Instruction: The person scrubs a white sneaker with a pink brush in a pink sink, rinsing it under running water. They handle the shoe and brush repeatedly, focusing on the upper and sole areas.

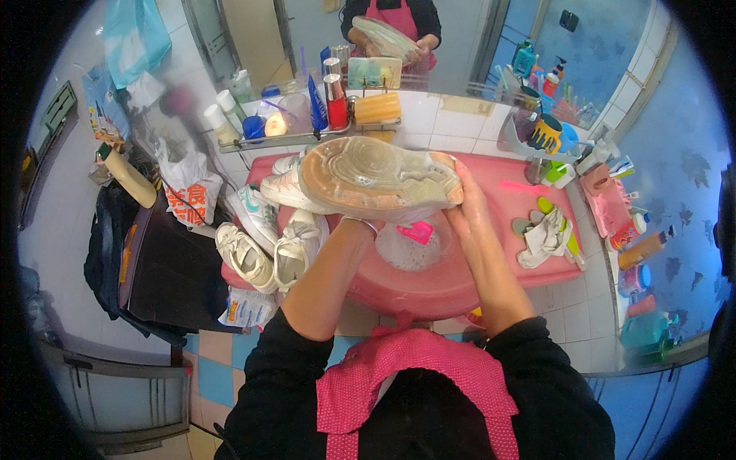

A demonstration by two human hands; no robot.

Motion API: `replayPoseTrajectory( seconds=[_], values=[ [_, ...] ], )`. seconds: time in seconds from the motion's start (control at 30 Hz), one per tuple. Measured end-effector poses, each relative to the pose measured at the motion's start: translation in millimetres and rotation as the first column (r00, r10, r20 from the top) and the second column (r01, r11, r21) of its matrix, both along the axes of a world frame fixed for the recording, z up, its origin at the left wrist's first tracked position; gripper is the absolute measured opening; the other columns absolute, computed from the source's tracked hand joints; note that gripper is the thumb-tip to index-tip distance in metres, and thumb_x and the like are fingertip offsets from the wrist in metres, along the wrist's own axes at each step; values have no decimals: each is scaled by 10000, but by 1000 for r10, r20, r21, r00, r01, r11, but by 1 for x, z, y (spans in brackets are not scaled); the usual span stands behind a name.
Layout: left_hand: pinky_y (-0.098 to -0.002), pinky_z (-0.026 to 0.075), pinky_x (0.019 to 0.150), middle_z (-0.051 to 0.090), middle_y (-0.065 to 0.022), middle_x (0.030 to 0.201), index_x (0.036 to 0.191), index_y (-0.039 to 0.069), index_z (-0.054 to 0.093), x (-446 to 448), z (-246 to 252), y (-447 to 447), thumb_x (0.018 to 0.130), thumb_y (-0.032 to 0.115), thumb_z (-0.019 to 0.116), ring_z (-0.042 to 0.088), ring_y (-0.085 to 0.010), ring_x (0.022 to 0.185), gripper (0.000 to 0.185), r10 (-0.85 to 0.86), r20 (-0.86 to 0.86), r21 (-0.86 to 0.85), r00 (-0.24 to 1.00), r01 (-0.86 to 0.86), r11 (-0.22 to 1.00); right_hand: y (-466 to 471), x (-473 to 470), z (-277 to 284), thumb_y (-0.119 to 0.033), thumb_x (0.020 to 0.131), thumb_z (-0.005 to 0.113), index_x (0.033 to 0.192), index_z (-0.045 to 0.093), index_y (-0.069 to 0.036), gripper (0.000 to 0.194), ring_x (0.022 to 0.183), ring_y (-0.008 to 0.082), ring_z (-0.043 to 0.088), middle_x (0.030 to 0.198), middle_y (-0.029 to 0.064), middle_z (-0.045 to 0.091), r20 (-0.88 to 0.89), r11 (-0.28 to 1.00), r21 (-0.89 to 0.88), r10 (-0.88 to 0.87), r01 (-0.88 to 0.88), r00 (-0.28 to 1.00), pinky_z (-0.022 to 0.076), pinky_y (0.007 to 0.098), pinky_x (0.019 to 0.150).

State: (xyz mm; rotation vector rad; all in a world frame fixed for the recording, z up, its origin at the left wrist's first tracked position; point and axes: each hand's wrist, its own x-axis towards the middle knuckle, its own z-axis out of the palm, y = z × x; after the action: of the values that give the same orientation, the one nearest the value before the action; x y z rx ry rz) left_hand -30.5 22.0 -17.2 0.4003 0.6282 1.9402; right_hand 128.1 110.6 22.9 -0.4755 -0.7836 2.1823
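I hold a white sneaker above the washbasin, its tan and grey sole turned up and looking wet. My right hand grips the heel end. My left hand is under the shoe and mostly hidden; the mirror reflection shows both hands on it. Below, the pink basin holds foamy water with a bright pink plastic item in it, partly covered by the shoe. Several other white sneakers stand on the counter to the left.
On the counter's right lie a crumpled whitish cloth, green-handled brushes and a pink stick-like tool. Bottles and cups crowd a shelf below the mirror. Toiletries line the right ledge. A dark cabinet stands left.
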Motion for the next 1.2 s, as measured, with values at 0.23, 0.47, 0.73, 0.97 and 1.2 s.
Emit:
replayPoseTrajectory(
  seconds=[0.23,0.47,0.73,0.97,1.2],
  values=[
    [-449,474,959,565,-150,1256,1296,48,479,6,22,-2,1016,328,317,576,-297,1100,429,90,152,-264,984,-48,963,-2,16,-15,-260,931,580,1277,526,-13,428,1157,178,538,1246,107,580,340,714,691,-185,-111,922,442,350,966],
    [-411,514,874,634,-134,1069,1148,3,550,43,42,13,1021,258,380,629,-268,980,332,-7,62,-213,998,20,977,11,35,-30,-184,900,642,1332,441,-29,501,1161,203,533,1268,103,557,251,820,552,14,-155,968,443,395,972],
    [-244,519,734,662,-73,932,1201,9,540,61,108,-11,1005,277,467,632,-141,828,339,-139,-509,-79,850,115,990,36,61,-36,-431,951,516,1331,496,-123,490,1183,216,527,1300,55,556,-271,987,-67,124,-147,954,436,397,1011],
    [-344,483,898,586,-107,1240,1308,54,487,37,53,-20,980,476,443,567,-174,1095,536,-444,-282,-329,850,349,877,32,69,-40,-427,955,505,1365,449,-100,527,1242,220,484,1360,62,514,-166,994,-59,79,-90,983,402,415,1049],
    [-467,432,1004,516,-111,1349,1393,95,406,38,-9,-40,903,554,520,530,-266,1205,681,-658,94,-68,747,664,745,11,47,-56,-397,917,577,1328,491,-119,504,1208,212,503,1306,72,540,-243,939,-130,282,-319,928,402,390,1047]
  ],
)
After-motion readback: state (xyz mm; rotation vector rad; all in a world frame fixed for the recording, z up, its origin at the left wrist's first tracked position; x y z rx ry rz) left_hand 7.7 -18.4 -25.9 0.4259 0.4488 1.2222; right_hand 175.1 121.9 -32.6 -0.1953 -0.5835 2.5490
